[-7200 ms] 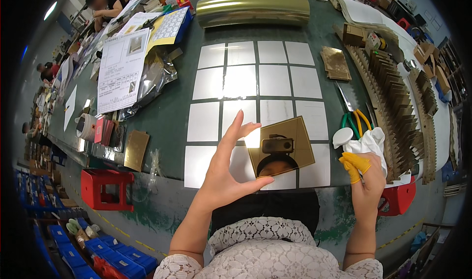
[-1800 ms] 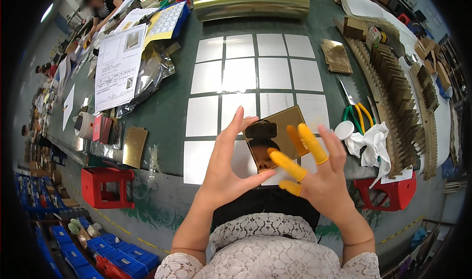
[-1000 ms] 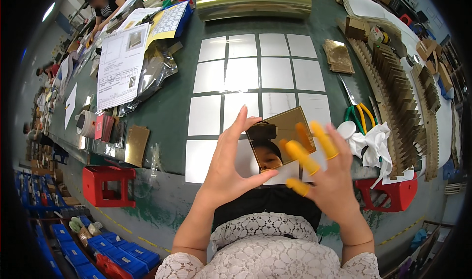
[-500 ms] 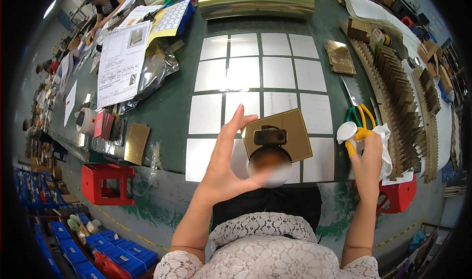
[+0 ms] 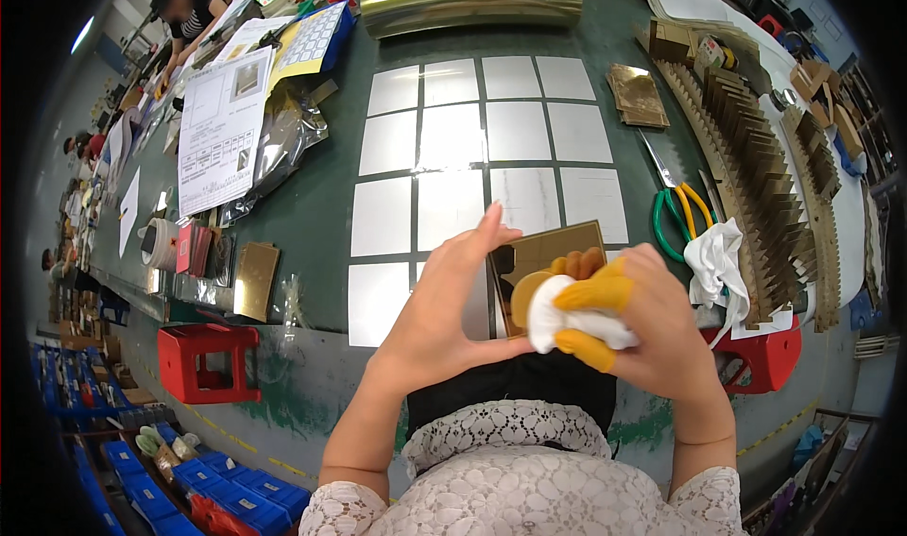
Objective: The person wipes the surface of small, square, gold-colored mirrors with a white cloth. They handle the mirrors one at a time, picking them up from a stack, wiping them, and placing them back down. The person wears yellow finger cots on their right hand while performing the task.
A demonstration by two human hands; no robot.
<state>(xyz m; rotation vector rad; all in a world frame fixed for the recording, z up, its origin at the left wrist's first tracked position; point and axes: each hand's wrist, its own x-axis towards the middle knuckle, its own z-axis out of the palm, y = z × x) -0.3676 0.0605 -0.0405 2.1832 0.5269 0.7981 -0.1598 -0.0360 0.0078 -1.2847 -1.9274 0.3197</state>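
Note:
My left hand [image 5: 435,314] grips a square bronze mirror-like plate [image 5: 557,243] by its edges, with the thumb below and fingers above, tilted over the near edge of the table. My right hand [image 5: 661,323], with yellow finger cots on its fingertips, pinches a white rounded pad [image 5: 545,317] at the plate's shiny face. The pad and fingers reflect in that face; whether the pad touches it is hard to tell. Beneath lie white square sheets [image 5: 453,205] in rows on the green table.
Scissors [image 5: 665,220] with green and yellow handles lie at right beside a crumpled white cloth [image 5: 715,267]. Beyond them stand slotted racks of bronze plates [image 5: 742,158]. A gold roll [image 5: 472,5] lies at the back. Papers [image 5: 222,125] lie left; red stools [image 5: 208,361] stand below.
My right hand has come left from beside the scissors, bringing the white pad to the plate. The white cloth stays behind on the table. My left hand still holds the plate, now tilted differently.

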